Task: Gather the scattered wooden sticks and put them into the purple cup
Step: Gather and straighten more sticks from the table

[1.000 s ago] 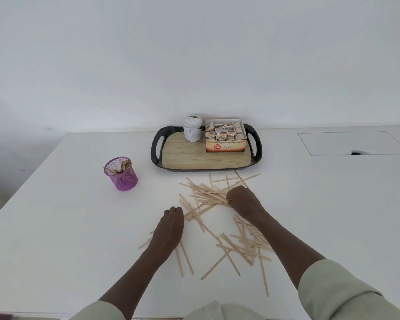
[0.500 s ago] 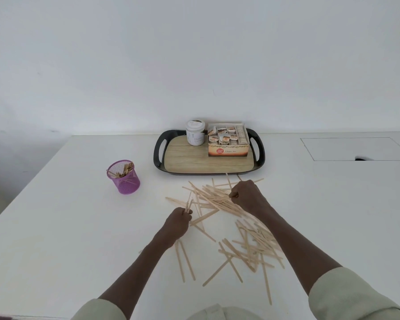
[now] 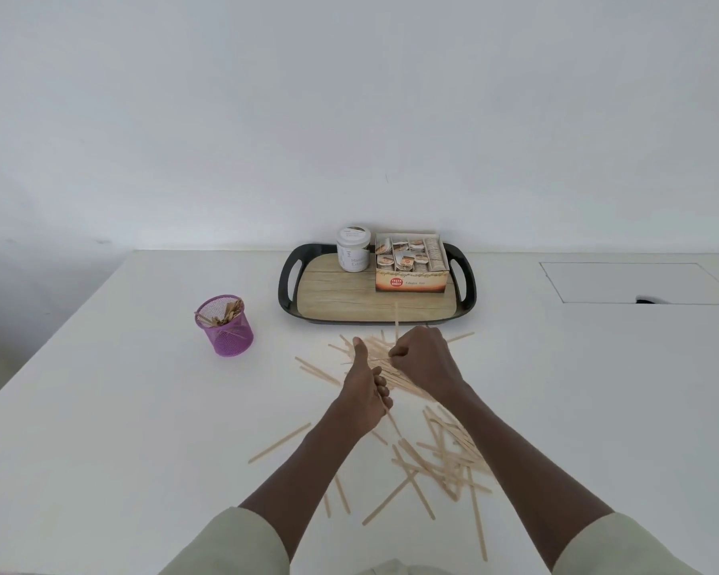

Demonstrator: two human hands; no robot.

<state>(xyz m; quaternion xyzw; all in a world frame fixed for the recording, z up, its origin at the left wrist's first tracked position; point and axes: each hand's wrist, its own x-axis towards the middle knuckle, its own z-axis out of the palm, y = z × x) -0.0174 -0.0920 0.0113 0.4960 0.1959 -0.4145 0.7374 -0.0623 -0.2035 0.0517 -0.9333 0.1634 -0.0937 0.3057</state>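
Observation:
Several thin wooden sticks (image 3: 441,454) lie scattered across the white table (image 3: 100,429) in front of me. A purple mesh cup (image 3: 225,327) stands at the left with several sticks inside. My left hand (image 3: 364,392) is curled round a few sticks, thumb pointing up. Just to its right, my right hand (image 3: 424,359) grips a bundle of sticks, one of which pokes up towards the tray. Both hands sit over the far part of the pile, right of the cup.
A black-handled tray (image 3: 304,300) with a wood-look base stands behind the pile; on it are a white jar (image 3: 353,254) and an open box of tea sachets (image 3: 411,265). A rectangular hatch (image 3: 640,282) is set in the table at the far right.
My left hand went from lying flat on the table to gripping sticks and moved up beside my right hand. My right hand has gathered sticks and lifted them a little.

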